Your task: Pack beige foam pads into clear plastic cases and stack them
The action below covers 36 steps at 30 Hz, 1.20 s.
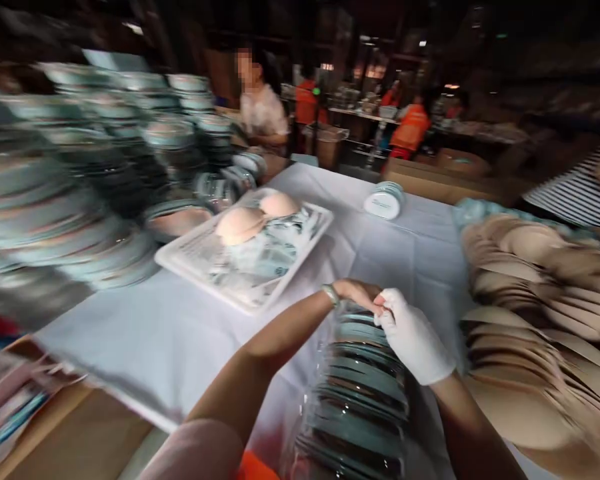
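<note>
White-gloved right hand (413, 337), bare left hand (357, 293), one wrapped stack (357, 393)

Tray (195, 270) behind stack (360, 393) — blurred piles (70, 187) left, perhaps pads (530, 313) right.

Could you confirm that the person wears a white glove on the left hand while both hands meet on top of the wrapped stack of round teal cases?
Not quite: in the head view the white glove is on the right hand, while the left hand is bare apart from a wristband. Both hands do meet on top of the wrapped stack of round teal cases.
</note>
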{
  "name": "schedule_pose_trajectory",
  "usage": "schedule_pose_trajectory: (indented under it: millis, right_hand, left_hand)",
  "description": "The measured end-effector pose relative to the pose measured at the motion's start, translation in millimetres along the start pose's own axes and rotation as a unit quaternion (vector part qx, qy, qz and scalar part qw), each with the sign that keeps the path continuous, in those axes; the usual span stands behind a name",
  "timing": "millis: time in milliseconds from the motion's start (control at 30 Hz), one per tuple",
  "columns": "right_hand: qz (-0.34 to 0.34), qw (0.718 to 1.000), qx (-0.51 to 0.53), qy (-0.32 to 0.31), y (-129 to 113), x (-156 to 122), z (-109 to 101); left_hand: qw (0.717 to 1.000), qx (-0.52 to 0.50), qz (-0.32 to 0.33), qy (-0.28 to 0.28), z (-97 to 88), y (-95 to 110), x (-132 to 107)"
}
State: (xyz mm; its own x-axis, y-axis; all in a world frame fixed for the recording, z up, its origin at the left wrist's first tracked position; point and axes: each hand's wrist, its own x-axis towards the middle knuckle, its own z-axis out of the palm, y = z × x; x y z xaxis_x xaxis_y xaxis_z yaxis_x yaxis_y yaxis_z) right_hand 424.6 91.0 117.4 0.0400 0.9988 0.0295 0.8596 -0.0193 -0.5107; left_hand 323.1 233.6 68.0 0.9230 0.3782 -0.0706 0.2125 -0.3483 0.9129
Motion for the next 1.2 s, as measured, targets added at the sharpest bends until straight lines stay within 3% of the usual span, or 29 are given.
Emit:
schedule_pose_trajectory:
  millis: [33, 100, 167, 267, 400, 467, 533, 633, 733, 867, 1033, 1133, 1200]
  right_hand:
    - [0.008, 1.0, 0.028, -0.007, 6, -7, -1]
    - [0.021, 0.996, 0.084, -0.004, 23, -22, 2]
    - [0.048, 0.991, 0.121, 0.032, 45, -41, 10]
    - [0.12, 0.967, 0.214, 0.073, 76, -64, 24]
    - [0.176, 0.917, 0.358, -0.011, 97, -72, 34]
    - [0.176, 0.905, 0.383, -0.056, 100, -68, 31]
    - [0.164, 0.913, 0.363, -0.088, 99, -63, 23]
    - [0.14, 0.935, 0.293, -0.142, 94, -55, 5]
    - [0.13, 0.937, 0.278, -0.167, 83, -49, -7]
    - [0.158, 0.928, 0.323, -0.101, 73, -47, 1]
    - [0.199, 0.912, 0.353, -0.072, 86, -56, 18]
    - [0.203, 0.921, 0.329, -0.058, 87, -61, 15]
    - [0.171, 0.949, 0.265, -0.024, 78, -63, 10]
  left_hand:
    - [0.999, 0.009, 0.01, -0.032, -4.0, -4, 5]
    - [0.999, 0.027, 0.02, -0.04, -9.8, -9, 9]
    - [0.998, 0.046, 0.033, -0.002, -8.9, -11, 1]
    - [0.996, 0.049, 0.055, 0.055, 7.2, -16, -23]
    - [0.992, 0.023, 0.019, 0.123, 34.9, -24, -45]
    - [0.99, 0.03, 0.012, 0.14, 41.2, -24, -49]
    - [0.989, 0.063, 0.01, 0.13, 42.2, -18, -49]
    - [0.991, 0.117, 0.01, 0.067, 39.9, 1, -45]
    - [0.989, 0.144, -0.019, 0.024, 39.6, 17, -38]
    - [0.981, 0.174, -0.081, 0.011, 41.8, 25, -33]
    - [0.985, 0.161, -0.057, -0.022, 37.6, 24, -31]
    - [0.984, 0.159, -0.068, -0.039, 37.7, 26, -29]
    - [0.981, 0.174, -0.076, -0.04, 41.4, 29, -28]
